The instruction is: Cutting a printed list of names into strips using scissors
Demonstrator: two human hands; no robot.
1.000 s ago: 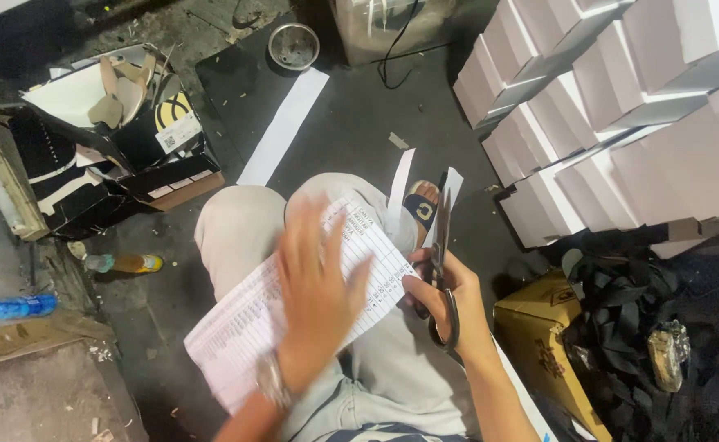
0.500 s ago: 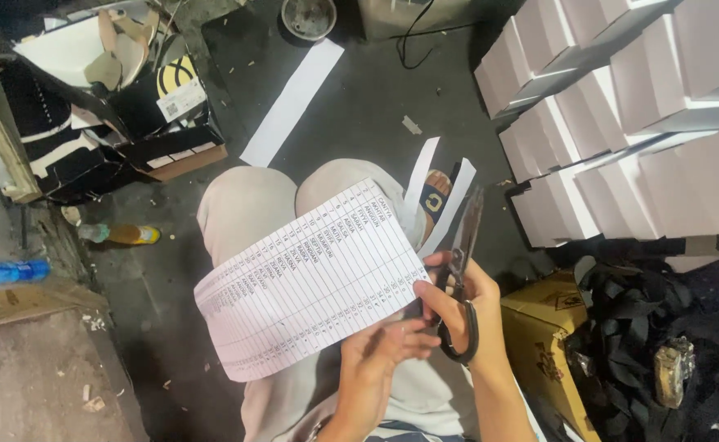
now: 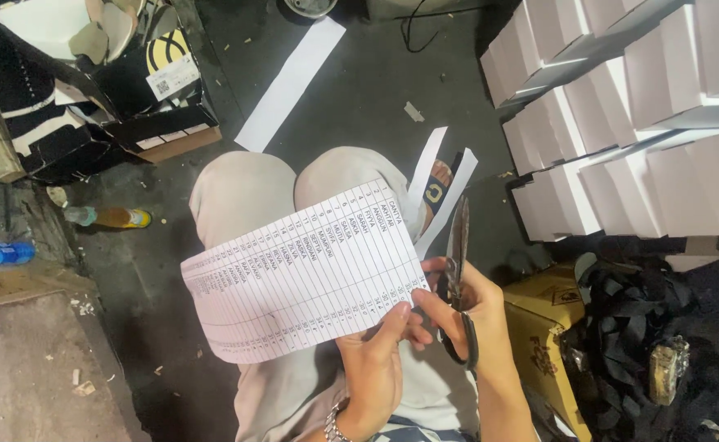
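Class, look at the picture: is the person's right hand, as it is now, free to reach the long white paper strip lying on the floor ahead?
Probably not: the right hand grips scissors beside the printed sheet, and the raised knees lie between it and the strip.

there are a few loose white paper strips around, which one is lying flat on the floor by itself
The long white strip on the dark floor, above the knees. The other two strips are narrower and stick up beside the printed sheet, next to the scissors.
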